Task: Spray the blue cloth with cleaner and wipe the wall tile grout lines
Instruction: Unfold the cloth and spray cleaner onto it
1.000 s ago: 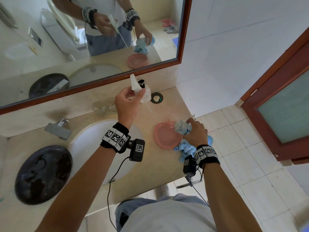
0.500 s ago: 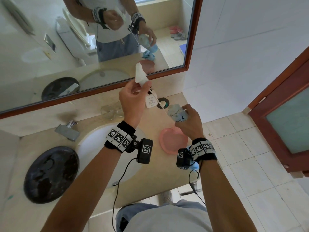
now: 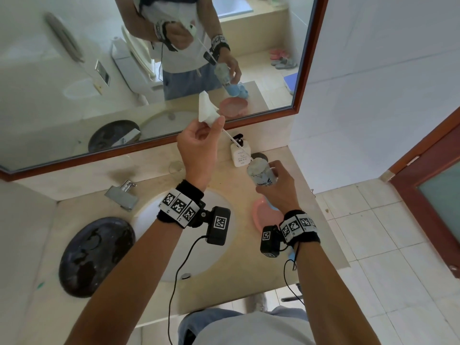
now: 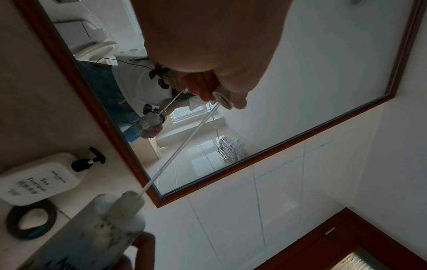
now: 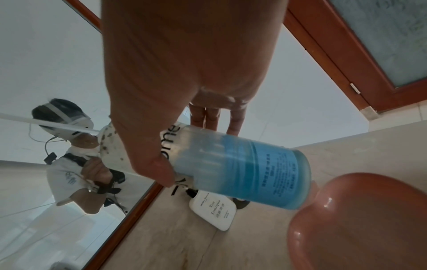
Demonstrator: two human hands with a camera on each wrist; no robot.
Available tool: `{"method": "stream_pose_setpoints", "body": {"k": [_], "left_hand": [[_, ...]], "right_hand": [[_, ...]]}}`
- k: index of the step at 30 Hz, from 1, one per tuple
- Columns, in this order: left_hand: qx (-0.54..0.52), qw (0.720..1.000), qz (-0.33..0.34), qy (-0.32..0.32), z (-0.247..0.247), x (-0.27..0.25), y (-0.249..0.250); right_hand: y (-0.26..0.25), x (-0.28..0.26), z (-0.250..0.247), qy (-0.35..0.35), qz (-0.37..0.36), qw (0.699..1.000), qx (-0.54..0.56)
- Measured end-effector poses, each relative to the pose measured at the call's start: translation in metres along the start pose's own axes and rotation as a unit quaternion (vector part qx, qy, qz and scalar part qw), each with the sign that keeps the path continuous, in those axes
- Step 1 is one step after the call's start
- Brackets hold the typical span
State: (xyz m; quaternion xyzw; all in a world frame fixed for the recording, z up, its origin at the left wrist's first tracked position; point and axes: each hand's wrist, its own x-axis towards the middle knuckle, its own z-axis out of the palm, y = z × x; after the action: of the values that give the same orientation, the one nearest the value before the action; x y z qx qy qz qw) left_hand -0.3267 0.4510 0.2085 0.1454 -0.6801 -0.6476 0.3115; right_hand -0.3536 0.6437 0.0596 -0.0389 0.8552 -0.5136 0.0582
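While the bottle (image 3: 261,173) of blue cleaner is clasped in the right hand (image 3: 278,188) above the pink dish (image 3: 263,215), its spray head (image 3: 207,111) is pinched in the raised left hand (image 3: 199,143). Since a second ago the bottle has been lifted from the counter (image 3: 119,245) and the tube (image 3: 236,141) brought to its mouth. Reassembly is judged under way; spraying is not yet possible. A sliver of blue cloth (image 3: 291,255) is seen below the right wrist. Farther off, the white wall tiles (image 3: 373,95) remain unwiped.
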Motion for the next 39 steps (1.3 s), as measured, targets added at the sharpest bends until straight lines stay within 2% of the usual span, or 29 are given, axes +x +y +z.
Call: {"method": "stream_pose_setpoints", "body": {"k": [6,11,14,21,28,30,34,36,39], "left_hand": [[0.037,0.999,-0.019,-0.018,-0.003,-0.003,-0.013],[0.132,0.982,-0.05,-0.123,-0.003,-0.004,-0.028],[0.147,0.973,-0.054,-0.17,-0.006,-0.003,-0.032],[0.151,0.967,-0.058,-0.195,-0.01,0.0,-0.032],[0.157,0.971,-0.05,-0.173,-0.019,0.006,-0.036],[0.134,0.966,-0.071,-0.208,-0.022,0.006,-0.035],[0.142,0.933,-0.083,-0.32,-0.024,0.009,-0.028],[0.127,0.937,-0.106,-0.307,-0.025,0.015,-0.023],[0.08,0.975,-0.119,-0.171,-0.025,0.02,-0.009]], "right_hand": [[-0.02,0.001,0.009,0.003,-0.043,0.998,0.036],[-0.039,0.006,0.018,0.009,-0.077,0.995,0.059],[-0.046,0.006,0.022,0.0,-0.091,0.993,0.068],[-0.051,0.009,0.028,-0.014,-0.098,0.993,0.071],[-0.056,0.013,0.024,-0.009,-0.106,0.988,0.11],[-0.055,0.014,0.022,-0.015,-0.106,0.988,0.11],[-0.056,0.015,0.021,-0.026,-0.108,0.988,0.107],[-0.056,0.014,0.021,-0.026,-0.106,0.988,0.11],[-0.056,0.014,0.02,-0.032,-0.113,0.988,0.101]]}}
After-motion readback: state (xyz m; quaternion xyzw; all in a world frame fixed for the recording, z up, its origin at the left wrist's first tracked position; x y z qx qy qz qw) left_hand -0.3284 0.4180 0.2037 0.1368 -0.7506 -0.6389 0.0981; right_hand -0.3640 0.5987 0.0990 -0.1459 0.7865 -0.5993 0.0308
